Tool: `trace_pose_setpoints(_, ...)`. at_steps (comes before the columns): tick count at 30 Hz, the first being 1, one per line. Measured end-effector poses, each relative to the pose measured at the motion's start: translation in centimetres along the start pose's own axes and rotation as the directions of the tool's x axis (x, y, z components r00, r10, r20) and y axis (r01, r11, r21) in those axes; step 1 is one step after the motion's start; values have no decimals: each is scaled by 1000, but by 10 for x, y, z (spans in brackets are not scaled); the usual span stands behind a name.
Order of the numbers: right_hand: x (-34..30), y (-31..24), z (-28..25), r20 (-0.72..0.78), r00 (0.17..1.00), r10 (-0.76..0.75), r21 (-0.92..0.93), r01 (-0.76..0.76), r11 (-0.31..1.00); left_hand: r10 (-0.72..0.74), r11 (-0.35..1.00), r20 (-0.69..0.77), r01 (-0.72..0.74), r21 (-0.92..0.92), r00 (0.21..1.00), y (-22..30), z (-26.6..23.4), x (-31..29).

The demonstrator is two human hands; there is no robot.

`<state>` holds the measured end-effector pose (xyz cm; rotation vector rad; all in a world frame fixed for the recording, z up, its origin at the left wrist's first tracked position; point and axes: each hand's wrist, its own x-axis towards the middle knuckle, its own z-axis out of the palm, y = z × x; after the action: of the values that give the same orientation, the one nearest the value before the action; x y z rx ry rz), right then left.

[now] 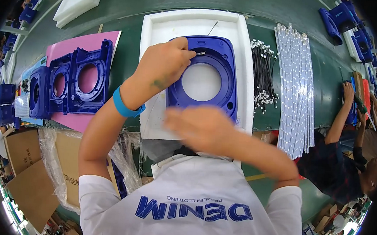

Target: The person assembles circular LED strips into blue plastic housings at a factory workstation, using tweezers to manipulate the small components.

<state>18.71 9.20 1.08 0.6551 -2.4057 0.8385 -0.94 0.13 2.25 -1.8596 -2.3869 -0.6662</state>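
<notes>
A blue plastic housing (233,77) with a large round opening lies in a white foam tray (147,36) in front of me. My left hand (163,67), a blue band at its wrist, reaches over the housing's upper left. Its fingers are pinched together at the ring's upper edge, beside a small shiny piece (201,53); what they hold is hidden. A thin dark wire (212,28) sticks up beyond the housing's far edge. Smeared by motion, my right hand (201,128) passes over the housing's near edge, and its fingers cannot be made out.
More blue housings (88,78) stand on a pink sheet (77,44) at left. Right of the tray lie a bundle of black cables (262,72) with white connectors and many white dotted strips (293,85). A co-worker (338,163) sits at far right. Cardboard boxes (24,149) stand at lower left.
</notes>
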Motion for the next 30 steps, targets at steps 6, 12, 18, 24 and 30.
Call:
trace_pose_setpoints(6, 7, -62, 109, 162, 973, -166, 29, 164, 986, -16, 999, 30, 17, -35, 999, -2, -1, 1)
trace_pose_setpoints(12, -14, -63, 75, 224, 964, -141, 221, 91, 971, 31, 998, -48, -33, -52, 998, -2, 0, 4)
trace_pose_setpoints(18, -46, -49, -4, 73, 983, 168, 523, -181, 833, 57, 986, -187, -84, -141, 981, 1, 14, 12)
trace_pose_setpoints(24, -64, -14, -54, 104, 535, 838, 882, -439, 171, 81, 996, -205, -88, -26, 975, 1, 24, 7)
trace_pose_setpoints(30, -59, 20, -60, -297, 303, 906, 911, -193, 363, 123, 992, -190, -114, 55, 974, 7, 28, 9)
